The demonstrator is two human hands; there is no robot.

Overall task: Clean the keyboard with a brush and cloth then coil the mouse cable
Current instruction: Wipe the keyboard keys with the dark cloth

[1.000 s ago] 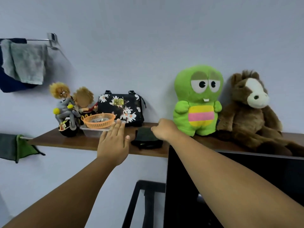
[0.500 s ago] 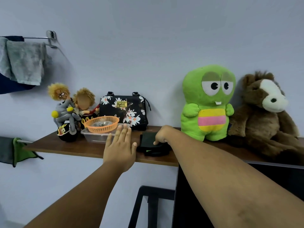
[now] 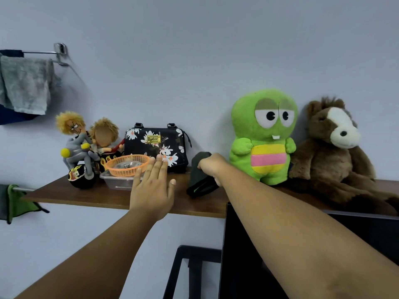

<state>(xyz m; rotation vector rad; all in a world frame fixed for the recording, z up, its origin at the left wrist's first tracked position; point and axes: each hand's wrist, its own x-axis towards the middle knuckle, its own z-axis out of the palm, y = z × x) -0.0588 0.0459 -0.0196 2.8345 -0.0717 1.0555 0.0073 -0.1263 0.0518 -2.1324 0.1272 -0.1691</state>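
**Right hand grips folded cloth on shelf**

Dark cloth (image 3: 199,173), folded, tilted up off the wooden shelf (image 3: 86,196), lower end near the shelf surface. Right hand (image 3: 212,167) curled round it, gripping. Left hand (image 3: 152,188) flat, fingers straight, holding nothing, in front of the orange basket (image 3: 127,166) and clear tub (image 3: 117,181). Floral bag (image 3: 155,143) behind; green plush (image 3: 264,134) just right of the cloth, brown plush (image 3: 332,147) beyond.

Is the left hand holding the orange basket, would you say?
No, the left hand is open with straight fingers beside the orange basket, gripping nothing.
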